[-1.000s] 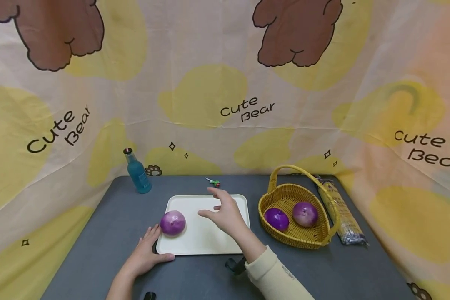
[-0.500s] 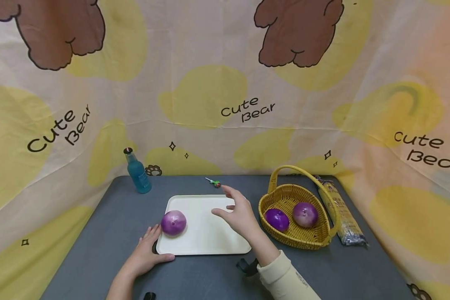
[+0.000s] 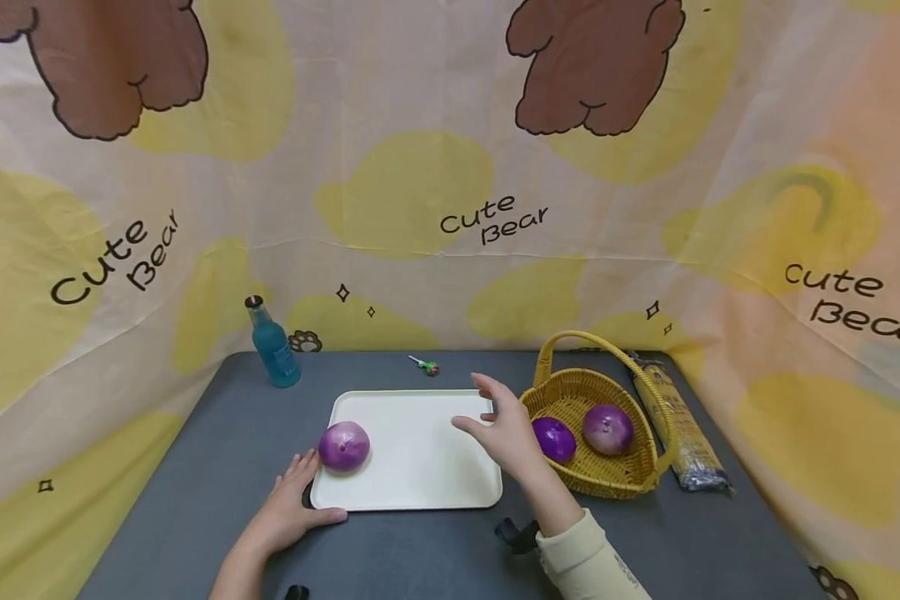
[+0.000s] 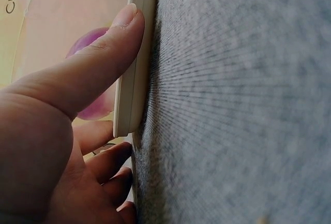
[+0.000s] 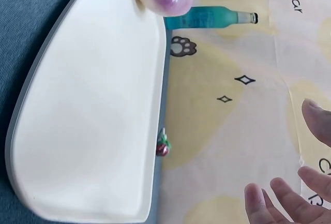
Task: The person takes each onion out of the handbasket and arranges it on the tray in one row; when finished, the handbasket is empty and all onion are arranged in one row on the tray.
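My left hand [image 3: 288,508] rests at the near left corner of a white tray [image 3: 420,450], thumb along the front edge and straight fingers along the left side. Beside those fingertips, a glossy round purple-and-white ball like an onion [image 3: 344,447] sits at the tray's left end. In the left wrist view the thumb [image 4: 111,53] lies against the tray's rim [image 4: 132,94]. My right hand [image 3: 512,433] is raised over the tray's right end, fingers apart, holding nothing. It partly covers a yellow wicker basket [image 3: 607,486] with two purple round things inside, one darker [image 3: 554,439], one paler [image 3: 608,429].
A blue bottle [image 3: 276,354] with a dark cap stands at the back left. Behind the tray lies a small green-and-red lollipop-like thing [image 3: 427,366]. Right of the basket lies a long yellow clear-ended packet [image 3: 690,433]. A printed cloth [image 3: 405,192] hangs behind the grey table [image 3: 420,558].
My right hand has moved right, from over the middle of the tray to its right end near the basket, still with nothing in it. The left hand and the purple ball keep their places.
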{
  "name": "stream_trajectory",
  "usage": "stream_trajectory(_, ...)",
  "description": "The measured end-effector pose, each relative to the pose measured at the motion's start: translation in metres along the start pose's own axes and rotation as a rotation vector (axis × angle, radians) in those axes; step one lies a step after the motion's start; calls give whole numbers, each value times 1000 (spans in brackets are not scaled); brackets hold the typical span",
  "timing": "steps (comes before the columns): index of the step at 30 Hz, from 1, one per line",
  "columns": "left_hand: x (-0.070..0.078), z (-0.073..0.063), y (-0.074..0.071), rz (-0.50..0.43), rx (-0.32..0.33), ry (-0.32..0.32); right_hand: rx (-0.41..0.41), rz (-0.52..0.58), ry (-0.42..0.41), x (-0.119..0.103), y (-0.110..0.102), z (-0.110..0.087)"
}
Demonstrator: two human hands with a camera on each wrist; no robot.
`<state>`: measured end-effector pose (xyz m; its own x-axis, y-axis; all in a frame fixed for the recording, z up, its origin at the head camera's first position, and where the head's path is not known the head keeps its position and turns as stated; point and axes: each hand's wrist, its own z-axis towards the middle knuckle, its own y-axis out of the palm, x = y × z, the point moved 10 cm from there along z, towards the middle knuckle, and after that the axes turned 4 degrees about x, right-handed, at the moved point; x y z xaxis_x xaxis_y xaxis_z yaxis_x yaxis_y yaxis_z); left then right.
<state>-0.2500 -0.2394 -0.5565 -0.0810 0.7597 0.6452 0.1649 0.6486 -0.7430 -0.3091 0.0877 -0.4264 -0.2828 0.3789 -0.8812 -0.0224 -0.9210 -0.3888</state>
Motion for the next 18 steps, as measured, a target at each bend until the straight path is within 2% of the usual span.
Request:
stream_trajectory(9, -6, 2, 1, -11, 5, -22, 44, -44, 42, 17, -23, -1)
stream_trajectory(18, -3, 1, 0, 5, 4, -4, 81, -53, 87, 38, -49, -5)
